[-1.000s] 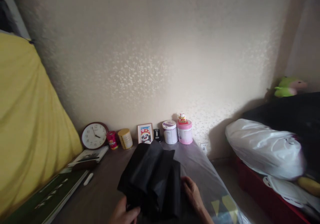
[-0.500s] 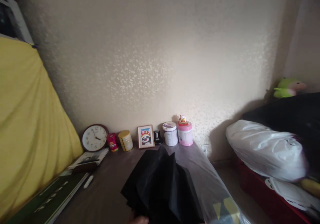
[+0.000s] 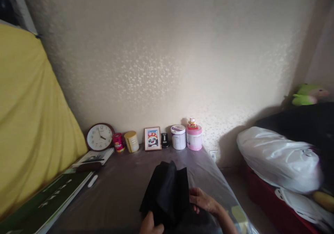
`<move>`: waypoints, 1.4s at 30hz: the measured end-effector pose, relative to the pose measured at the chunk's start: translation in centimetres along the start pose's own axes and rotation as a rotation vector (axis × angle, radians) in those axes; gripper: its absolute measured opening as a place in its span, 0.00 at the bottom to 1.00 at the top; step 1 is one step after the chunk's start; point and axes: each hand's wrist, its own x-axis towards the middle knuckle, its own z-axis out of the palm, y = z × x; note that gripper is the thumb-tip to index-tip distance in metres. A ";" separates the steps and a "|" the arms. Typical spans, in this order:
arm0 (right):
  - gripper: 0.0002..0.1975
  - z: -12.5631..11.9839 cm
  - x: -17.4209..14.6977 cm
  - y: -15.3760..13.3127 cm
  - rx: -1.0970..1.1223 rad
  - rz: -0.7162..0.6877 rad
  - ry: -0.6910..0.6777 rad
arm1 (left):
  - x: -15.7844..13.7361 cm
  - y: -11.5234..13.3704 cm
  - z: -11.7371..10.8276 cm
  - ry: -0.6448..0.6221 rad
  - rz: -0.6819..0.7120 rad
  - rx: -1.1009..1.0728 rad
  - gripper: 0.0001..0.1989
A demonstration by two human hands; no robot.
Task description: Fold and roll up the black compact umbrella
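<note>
A black umbrella (image 3: 167, 192), its canopy loosely folded with pleats hanging together, is held low over the near middle of the table. At its lower left edge my left hand (image 3: 151, 224) grips the dark fabric, thumb on the near side. My right hand (image 3: 202, 201) has its fingers closed on the canopy's right edge. The handle and the shaft do not show, and the lower part of my left hand is cut off by the frame.
Along the wall stand a round clock (image 3: 100, 137), a red can (image 3: 119, 143), a yellow tin (image 3: 132, 142), a panda picture frame (image 3: 152, 138) and two tubs, white (image 3: 179, 137) and pink (image 3: 194, 139). A green book (image 3: 52, 199) lies left; a white bag (image 3: 279, 157) sits right.
The umbrella's spread folds have drawn in narrower and sit lower. My right hand has come into view at its right edge, and more of my left hand shows.
</note>
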 end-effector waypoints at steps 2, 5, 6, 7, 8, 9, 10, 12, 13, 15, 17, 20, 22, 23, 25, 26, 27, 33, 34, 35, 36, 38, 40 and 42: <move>0.07 -0.9 -1.4 0.6 -0.053 0.019 0.048 | 0.5 0.1 0.7 -0.010 0.005 0.056 0.21; 0.05 -2.7 -3.5 1.6 -0.161 0.044 0.186 | 0.7 0.7 1.7 -0.035 0.018 0.146 0.28; 0.06 -3.4 -4.0 1.9 -0.201 0.050 0.229 | 0.7 0.9 1.9 -0.043 0.020 0.170 0.30; 0.06 -4.0 -4.5 2.0 -0.249 0.049 0.268 | 0.5 1.2 2.1 -0.050 0.024 0.189 0.31; 0.07 -4.6 -4.9 2.1 -0.304 0.035 0.319 | 0.4 1.3 2.2 -0.059 0.029 0.205 0.32; 0.08 -5.1 -5.1 2.0 -0.360 0.010 0.389 | 0.3 1.5 2.2 -0.068 0.034 0.217 0.32; 0.08 -5.4 -5.3 1.8 -0.409 -0.028 0.476 | 0.2 1.5 2.1 -0.079 0.041 0.227 0.33; 0.08 -5.6 -5.1 0.9 -0.460 -0.110 0.653 | 0.1 1.1 1.9 -0.098 0.061 0.230 0.33; 0.09 -5.4 -4.8 0.3 -0.447 -0.139 0.717 | 0.2 0.8 1.9 -0.103 0.075 0.217 0.33; 0.12 -4.6 -4.1 -1.1 -0.365 -0.173 0.750 | 0.4 -0.2 1.9 -0.102 0.103 0.156 0.35; 0.15 -3.1 -3.2 -2.7 -0.254 -0.189 0.704 | 0.5 -1.1 2.0 -0.097 0.134 0.055 0.37; 0.17 -0.4 -1.9 -4.7 -0.174 -0.222 0.590 | 0.5 -1.5 2.6 -0.085 0.154 -0.041 0.37; 0.16 1.2 -1.1 -5.6 -0.207 -0.245 0.506 | 0.2 -0.9 2.8 -0.090 0.150 -0.002 0.37; 0.16 1.9 -0.8 -5.9 -0.256 -0.248 0.476 | 0.1 -0.4 2.9 -0.104 0.137 0.045 0.37; 0.16 2.7 -0.2 -6.2 -0.417 -0.252 0.450 | -0.3 0.8 3.1 -0.143 0.089 0.148 0.39; 0.16 3.0 0.1 -6.2 -0.521 -0.254 0.453 | -0.4 1.3 3.1 -0.158 0.059 0.197 0.40; 0.16 3.1 0.3 -6.1 -0.627 -0.260 0.461 | -0.5 1.8 3.2 -0.173 0.032 0.241 0.42; 0.24 2.9 1.7 -4.9 -1.019 -0.304 0.408 | -0.4 3.1 3.9 -0.179 -0.028 0.394 0.46; 0.23 2.8 1.9 -4.8 -1.044 -0.308 0.400 | -0.3 3.1 4.1 -0.165 -0.032 0.404 0.45; 0.21 2.8 2.2 -4.7 -1.060 -0.312 0.400 | -0.2 3.1 4.3 -0.152 -0.036 0.410 0.43; 0.19 2.7 2.5 -4.7 -1.068 -0.318 0.403 | -0.1 3.1 4.5 -0.139 -0.044 0.415 0.42; 0.16 2.7 3.1 -4.8 -1.062 -0.337 0.418 | 0.0 3.0 4.8 -0.126 -0.057 0.430 0.40; 0.14 2.8 3.9 -5.0 -1.045 -0.361 0.428 | 0.2 2.9 5.3 -0.124 -0.057 0.468 0.38; 0.13 3.1 4.6 -5.1 -1.045 -0.382 0.428 | 0.2 2.9 5.7 -0.123 -0.048 0.520 0.37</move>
